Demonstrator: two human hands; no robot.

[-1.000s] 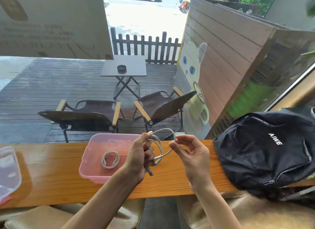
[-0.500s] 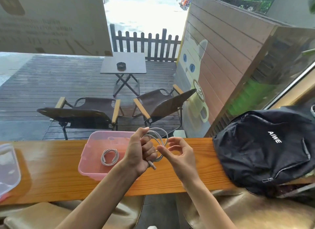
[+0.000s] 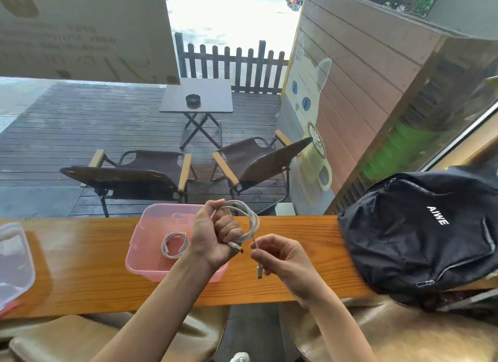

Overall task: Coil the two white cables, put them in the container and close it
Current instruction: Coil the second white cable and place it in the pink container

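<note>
Head view, left hand: fisted around the looped white cable, above the pink container's 3 o'clock edge.
Right hand: pinching the cable's free end.
Coiled cable: inside the container.
Room: bare table toward 9 o'clock; backpack at 3 o'clock.
Change: right hand dropped lower, away from the loops.

Left hand is closed in a fist around a looped white cable, one plug protruding below the fist. Right hand pinches the cable's free end, connector hanging down. A second white cable, coiled, lies inside the open pink container on the wooden counter. Clear lid sits at the counter's left edge (partly out of frame). Black AIWE backpack rests at right.
</note>
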